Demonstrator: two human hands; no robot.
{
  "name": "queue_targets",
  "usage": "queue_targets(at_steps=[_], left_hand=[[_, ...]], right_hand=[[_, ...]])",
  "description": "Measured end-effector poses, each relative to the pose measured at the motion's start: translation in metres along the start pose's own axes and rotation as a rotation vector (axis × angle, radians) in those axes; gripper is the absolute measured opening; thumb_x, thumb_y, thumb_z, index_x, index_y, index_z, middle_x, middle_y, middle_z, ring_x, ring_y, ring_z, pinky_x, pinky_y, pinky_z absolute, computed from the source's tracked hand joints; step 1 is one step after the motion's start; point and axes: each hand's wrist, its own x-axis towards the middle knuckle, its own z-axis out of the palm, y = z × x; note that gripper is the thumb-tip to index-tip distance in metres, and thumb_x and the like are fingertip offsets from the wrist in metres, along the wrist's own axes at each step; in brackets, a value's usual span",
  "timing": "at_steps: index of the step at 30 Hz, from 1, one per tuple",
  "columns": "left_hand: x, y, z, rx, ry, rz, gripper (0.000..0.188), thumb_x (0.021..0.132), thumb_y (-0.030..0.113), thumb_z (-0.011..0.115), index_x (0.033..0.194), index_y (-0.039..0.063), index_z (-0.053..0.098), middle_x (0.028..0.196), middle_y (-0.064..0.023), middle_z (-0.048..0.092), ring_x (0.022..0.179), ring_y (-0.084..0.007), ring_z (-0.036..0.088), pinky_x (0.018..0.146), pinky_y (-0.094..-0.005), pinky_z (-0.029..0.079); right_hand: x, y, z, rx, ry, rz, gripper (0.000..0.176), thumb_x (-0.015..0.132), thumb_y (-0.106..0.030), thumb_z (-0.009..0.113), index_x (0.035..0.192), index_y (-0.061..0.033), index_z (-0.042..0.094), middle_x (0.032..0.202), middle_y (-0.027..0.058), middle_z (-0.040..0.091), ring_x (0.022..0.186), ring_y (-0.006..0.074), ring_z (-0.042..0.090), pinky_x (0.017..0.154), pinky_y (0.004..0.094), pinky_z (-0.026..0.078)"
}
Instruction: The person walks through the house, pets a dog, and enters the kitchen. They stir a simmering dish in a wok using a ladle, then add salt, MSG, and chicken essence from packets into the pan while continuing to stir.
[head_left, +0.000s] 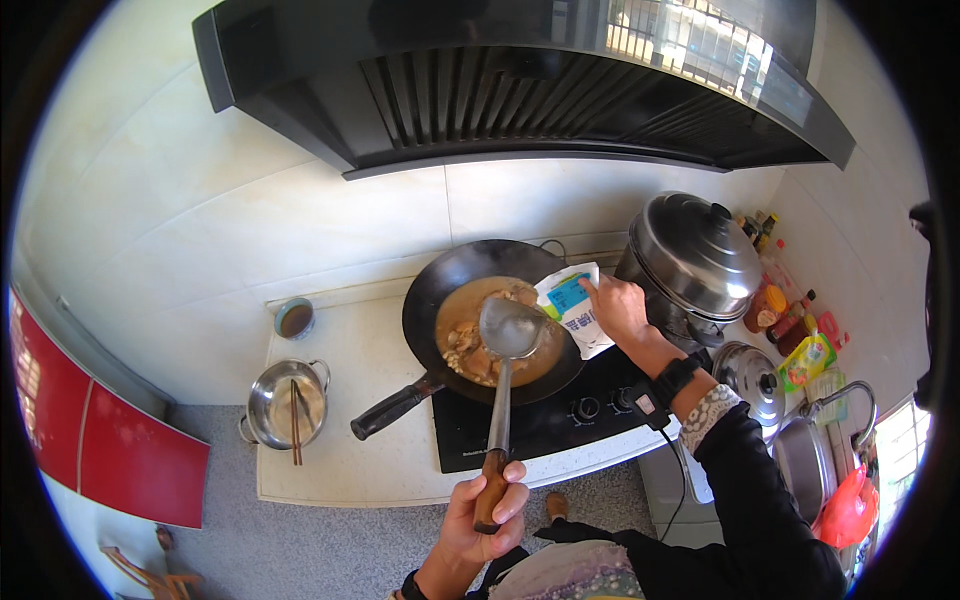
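Observation:
My left hand (480, 517) grips the wooden handle of a metal wok ladle (513, 328), whose bowl hangs over the wok. In my right hand (621, 304) is a white and blue plastic packet (574, 307) bearing printed writing, tilted at the wok's right rim beside the ladle. Whether anything falls from the packet cannot be made out. The dark wok (427, 292) sits on the black cooktop (480, 427), its handle pointing to the lower left. Brown broth (480, 292) with chunks of food and pale beans or nuts fills it, partly hidden by the ladle.
A lidded steel steamer pot (697, 247) stands right of the wok, near bottles and jars (772, 307). At left are a cup of brown liquid (294, 319) and a steel pot (262, 397) with chopsticks (295, 420) across it. The range hood (525, 105) overhangs.

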Motion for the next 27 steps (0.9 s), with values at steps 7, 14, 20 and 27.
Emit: queue_targets(at_steps=[7,14,20,27], left_hand=[[0.0005,0.0001,0.0029,-0.014,0.002,-0.022,0.029,0.095,0.03,0.045,0.109,0.007,0.036,0.078,-0.0071,0.051,0.061,-0.0248,0.065,0.05,-0.0291,0.052],[-0.0008,-0.0013,0.004,0.003,0.014,-0.012,0.029,0.095,0.03,0.045,0.109,0.007,0.036,0.077,-0.0065,0.051,0.06,-0.0245,0.065,0.049,-0.0289,0.051],[-0.0011,-0.0018,0.0047,0.057,0.05,-0.009,0.028,0.094,0.03,0.045,0.107,0.008,0.034,0.075,-0.0053,0.053,0.055,-0.0194,0.063,0.04,-0.024,0.043],[-0.0037,-0.0022,0.003,0.006,0.048,-0.004,0.03,0.094,0.031,0.047,0.109,0.008,0.036,0.075,-0.0059,0.052,0.056,-0.024,0.064,0.048,-0.0279,0.052]], right_hand=[[-0.0077,0.0014,0.0025,0.028,-0.034,0.039,0.036,0.089,-0.032,0.058,0.069,-0.0025,0.059,0.062,0.0132,0.062,0.055,0.0303,0.062,0.05,0.0395,0.05],[-0.0058,-0.0015,-0.0041,0.035,-0.013,0.092,0.035,0.089,-0.032,0.057,0.07,-0.003,0.059,0.063,0.0129,0.062,0.056,0.0298,0.063,0.05,0.0394,0.05],[-0.0089,-0.0022,-0.0022,0.044,-0.063,0.105,0.037,0.089,-0.034,0.057,0.069,-0.0034,0.061,0.062,0.0136,0.062,0.057,0.0311,0.063,0.052,0.0406,0.05],[-0.0092,-0.0008,-0.0027,0.043,-0.03,0.081,0.037,0.09,-0.033,0.057,0.069,-0.0033,0.06,0.064,0.0135,0.063,0.056,0.0311,0.062,0.051,0.0403,0.05]])
